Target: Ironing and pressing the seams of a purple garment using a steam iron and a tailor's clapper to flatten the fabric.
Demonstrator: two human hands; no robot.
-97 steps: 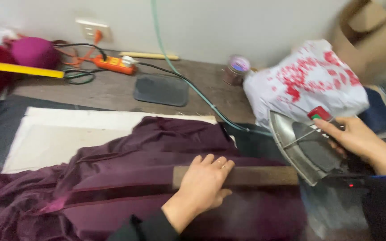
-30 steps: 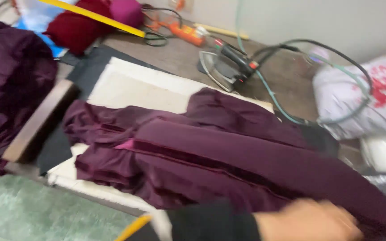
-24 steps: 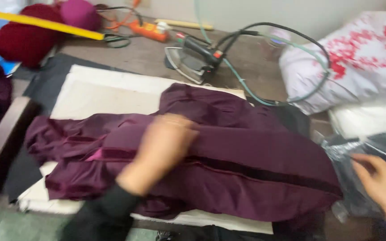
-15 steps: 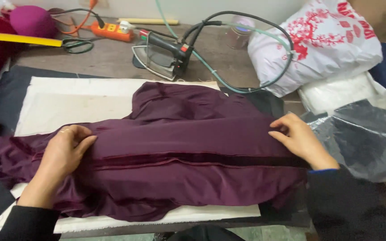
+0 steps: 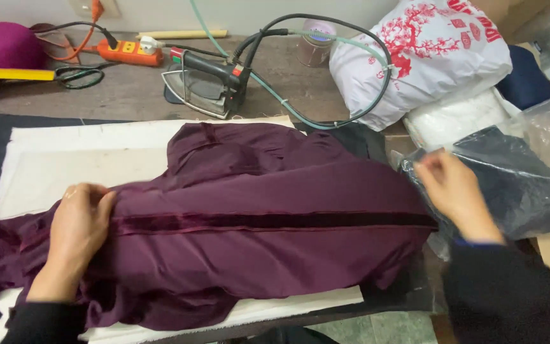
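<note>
A dark purple garment (image 5: pixel 256 223) lies spread along a white pressing cloth (image 5: pixel 77 165), a pressed seam running across its middle. My left hand (image 5: pixel 79 229) rests flat on the garment's left part, fingers together. My right hand (image 5: pixel 453 188) hovers just past the garment's right end, blurred, fingers loosely apart, next to a clear bag of dark fabric (image 5: pixel 517 185). It holds nothing that I can see. A steam iron (image 5: pixel 205 83) stands on the wooden table behind the garment, its hose and cable looping to the right.
A white plastic bag with red print (image 5: pixel 428 57) sits at the back right. An orange power strip (image 5: pixel 122 52), a yellow ruler (image 5: pixel 7 73), scissors (image 5: pixel 77 75) and a magenta bundle (image 5: pixel 4 44) lie at the back left.
The iron was set down at the back of the table. My hands smoothed the garment out; my right hand has now lifted off its right end and moved right towards the clear bag.
</note>
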